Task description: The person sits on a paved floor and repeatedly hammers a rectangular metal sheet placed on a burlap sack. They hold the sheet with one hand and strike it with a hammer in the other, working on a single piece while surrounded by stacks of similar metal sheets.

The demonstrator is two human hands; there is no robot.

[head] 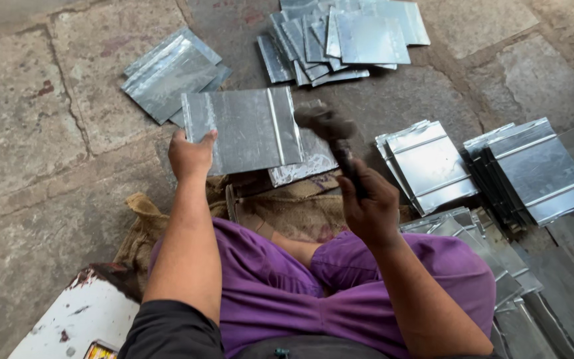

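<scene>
**Sheet metal panel held flat, hammer raised beside it**

A person sits on the stone floor in purple trousers, legs folded over a piece of burlap sacking. The left hand is clamped on the left edge of a rectangular galvanised sheet metal panel, thumb on top, holding it roughly level above the sacking. The panel has a folded ridge running across it near its right end. Partly under it lies another, duller panel, resting on the sacking.

The right hand is closed tight around the handle of a hammer, whose dark head is blurred and sits just beside the right edge of the held panel; whether it touches the metal cannot be told.

Stacks of similar ridged panels lie around: one pile on the floor to the upper left, a fanned heap at the top, two neat stacks and to the right, and more panels by the right knee. A white, paint-chipped object shows at the lower left.
</scene>
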